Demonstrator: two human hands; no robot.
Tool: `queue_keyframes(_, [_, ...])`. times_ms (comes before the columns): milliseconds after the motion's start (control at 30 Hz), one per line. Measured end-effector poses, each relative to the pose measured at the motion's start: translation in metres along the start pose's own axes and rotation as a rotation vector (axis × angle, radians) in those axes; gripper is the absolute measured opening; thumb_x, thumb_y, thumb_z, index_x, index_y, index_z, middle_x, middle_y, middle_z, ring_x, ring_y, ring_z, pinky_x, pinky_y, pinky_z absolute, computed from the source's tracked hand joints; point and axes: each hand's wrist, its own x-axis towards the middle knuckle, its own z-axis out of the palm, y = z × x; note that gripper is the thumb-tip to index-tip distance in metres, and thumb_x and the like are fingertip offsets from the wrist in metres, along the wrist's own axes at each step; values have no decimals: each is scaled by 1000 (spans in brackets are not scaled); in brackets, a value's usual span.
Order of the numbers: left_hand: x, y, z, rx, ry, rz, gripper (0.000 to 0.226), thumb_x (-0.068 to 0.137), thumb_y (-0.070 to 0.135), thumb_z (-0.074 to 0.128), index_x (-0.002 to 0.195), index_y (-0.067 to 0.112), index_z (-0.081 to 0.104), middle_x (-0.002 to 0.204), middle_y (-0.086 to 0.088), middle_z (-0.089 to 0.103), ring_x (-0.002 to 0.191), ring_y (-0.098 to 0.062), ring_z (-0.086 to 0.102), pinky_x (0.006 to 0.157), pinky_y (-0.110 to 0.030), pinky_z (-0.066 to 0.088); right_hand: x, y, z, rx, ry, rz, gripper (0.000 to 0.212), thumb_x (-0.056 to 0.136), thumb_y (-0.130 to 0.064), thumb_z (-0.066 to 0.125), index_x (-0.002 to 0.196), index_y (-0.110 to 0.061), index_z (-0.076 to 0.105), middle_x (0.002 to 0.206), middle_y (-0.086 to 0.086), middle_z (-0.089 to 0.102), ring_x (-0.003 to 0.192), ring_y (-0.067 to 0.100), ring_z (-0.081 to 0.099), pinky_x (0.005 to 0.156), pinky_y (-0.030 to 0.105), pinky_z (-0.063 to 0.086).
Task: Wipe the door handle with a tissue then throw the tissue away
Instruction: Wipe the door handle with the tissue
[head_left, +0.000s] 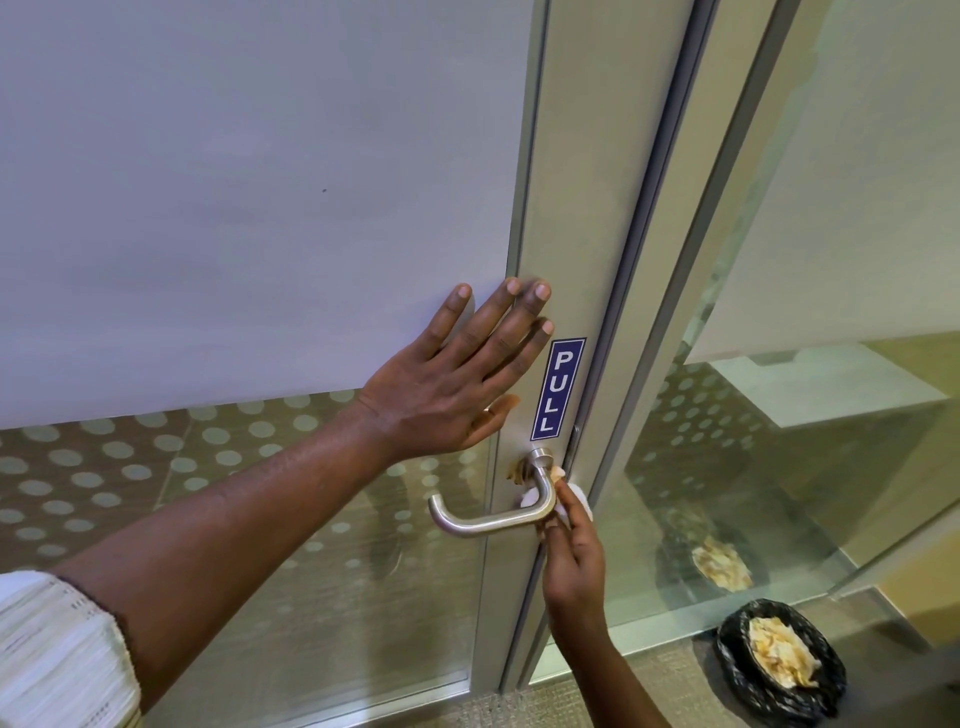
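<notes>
A brushed-steel lever door handle (483, 522) is fixed to the grey frame of a glass door, just below a blue PULL sticker (558, 389). My right hand (571, 545) is closed on a white tissue (579, 501), pressing it against the handle's bend near the pivot. Most of the tissue is hidden by the fingers and the handle. My left hand (462, 384) lies flat with spread fingers on the door panel above the handle, holding nothing.
A bin lined with a black bag (779, 665) stands on the floor at the lower right, holding crumpled paper. Its reflection shows in the glass side panel (779, 415). The door's lower glass has a frosted dot pattern.
</notes>
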Motion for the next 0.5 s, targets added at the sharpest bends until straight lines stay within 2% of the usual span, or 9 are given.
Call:
queue_keyframes(100, [0,0,0,-7,-5,-1,72,106,47,44,163,4,31,169,-23,24,157,-40,22,127,-56,8,-8,-10,15,408,72,288,33,102,-6,50,130,-16,62,133,9,66,126,25,61,106,43,47])
queue_keyframes(167, [0,1,0,-14,-6,-3,72,106,47,44,163,5,32,169,-23,25,157,-40,24,127,-56,10,-17,-15,22,554,96,336,33,100,-3,50,128,-15,62,129,11,69,124,26,62,104,40,46])
queue_keyframes(200, [0,1,0,-16,-6,-3,72,106,47,44,163,5,32,169,-23,26,157,-40,24,127,-56,10,-23,-14,24,542,73,316,37,100,-3,49,133,-15,59,130,8,68,125,24,62,106,40,45])
queue_keyframes(267, [-1,1,0,-22,-9,-2,72,106,47,44,163,5,31,169,-23,25,157,-40,24,127,-57,11,-35,-7,27,367,2,215,43,102,-3,49,142,-20,52,134,-4,67,128,15,59,109,35,44])
queue_keyframes(333, [-1,1,0,-33,-12,0,72,107,47,44,164,5,30,169,-23,24,157,-40,23,127,-57,12,-43,6,27,-2,-62,30,48,101,-5,50,147,-20,48,123,-20,68,117,13,62,99,30,51])
queue_keyframes(367, [-1,1,0,-39,-15,2,72,107,47,44,164,5,30,169,-23,24,157,-40,23,127,-57,11,-44,11,27,-204,-80,-85,48,100,-5,50,146,-20,49,109,-19,69,104,20,63,84,32,52])
queue_keyframes(433, [-1,1,1,-45,-19,3,73,107,47,43,164,5,29,170,-23,23,157,-40,22,127,-57,10,-42,18,29,-493,-121,-255,36,98,-11,48,131,-22,55,89,-1,64,82,21,57,67,37,46])
queue_keyframes(467, [-1,1,1,-46,-18,4,73,107,47,43,164,5,29,170,-23,22,157,-41,22,127,-57,9,-40,18,32,-588,-163,-299,30,97,-16,46,125,-21,56,94,6,65,85,22,55,71,39,48])
queue_keyframes(500, [-1,0,1,-45,-16,5,73,107,47,43,164,4,29,170,-23,23,157,-41,23,127,-56,8,-36,18,36,-681,-200,-337,37,95,-20,44,131,-19,54,111,12,67,100,25,56,85,44,53])
